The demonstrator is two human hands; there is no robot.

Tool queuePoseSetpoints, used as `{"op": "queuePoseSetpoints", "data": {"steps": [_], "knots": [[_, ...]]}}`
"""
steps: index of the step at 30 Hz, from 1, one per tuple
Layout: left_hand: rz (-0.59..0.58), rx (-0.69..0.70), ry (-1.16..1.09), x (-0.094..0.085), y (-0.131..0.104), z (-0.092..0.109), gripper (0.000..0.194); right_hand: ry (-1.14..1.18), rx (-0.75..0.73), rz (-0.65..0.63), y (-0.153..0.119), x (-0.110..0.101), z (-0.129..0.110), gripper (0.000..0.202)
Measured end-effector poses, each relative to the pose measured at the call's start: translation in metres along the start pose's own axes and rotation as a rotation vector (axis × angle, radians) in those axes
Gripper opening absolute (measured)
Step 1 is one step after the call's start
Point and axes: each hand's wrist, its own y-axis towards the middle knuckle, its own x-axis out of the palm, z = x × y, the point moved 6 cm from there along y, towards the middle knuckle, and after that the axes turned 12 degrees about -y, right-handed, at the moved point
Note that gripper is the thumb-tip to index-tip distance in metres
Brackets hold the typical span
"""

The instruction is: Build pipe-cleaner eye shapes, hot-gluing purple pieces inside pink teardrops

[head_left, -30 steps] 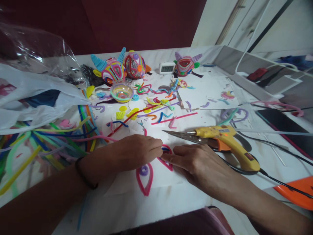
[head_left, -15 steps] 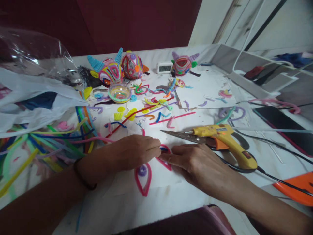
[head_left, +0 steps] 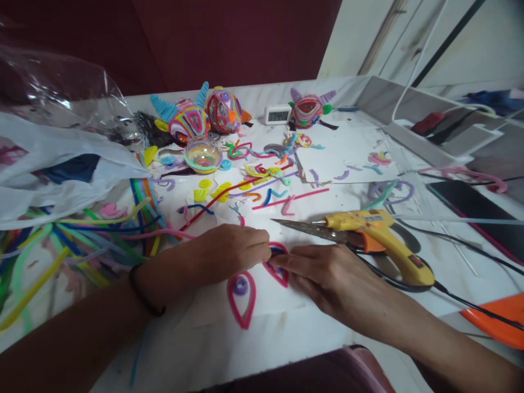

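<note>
Two teardrop shapes bent from pink pipe cleaner lie on white paper. The upper pink teardrop (head_left: 282, 279) has blue and purple pipe cleaner inside its outline. My left hand (head_left: 231, 248) is closed at this teardrop's upper left edge, its fingertips bunched. From the other side, my right hand (head_left: 321, 273) has its fingers pressed together, with the index fingertip down inside the teardrop; the exact grip is hidden. Just below my left hand rests the lower pink teardrop (head_left: 244, 322), which holds a purple coil (head_left: 240, 285).
Right of my hands, a yellow glue gun (head_left: 380, 229) lies over scissors (head_left: 307, 228). Pipe cleaners (head_left: 77, 240) spread at left beside a white bag (head_left: 53, 191). Behind are scraps, a clear bowl (head_left: 203, 157), decorated balls (head_left: 188, 120) and a timer (head_left: 277, 114). A phone (head_left: 478, 213) is at right.
My right index fingertip has shifted slightly within the upper teardrop, and more purple shows there. My left hand holds nearly the same place. The whole view has shifted a little.
</note>
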Motion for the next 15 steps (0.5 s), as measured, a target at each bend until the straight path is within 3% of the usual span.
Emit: {"op": "queuePoseSetpoints", "data": {"steps": [6,15], "knots": [[-0.001,0.012,-0.013,-0.001,0.000,0.001,0.024,-0.064,0.093,0.160,-0.009,-0.009,0.014,0.023],[0.042,-0.049,-0.027,0.001,-0.002,-0.003,0.020,-0.058,0.142,0.102,-0.011,0.002,0.015,0.024]]}}
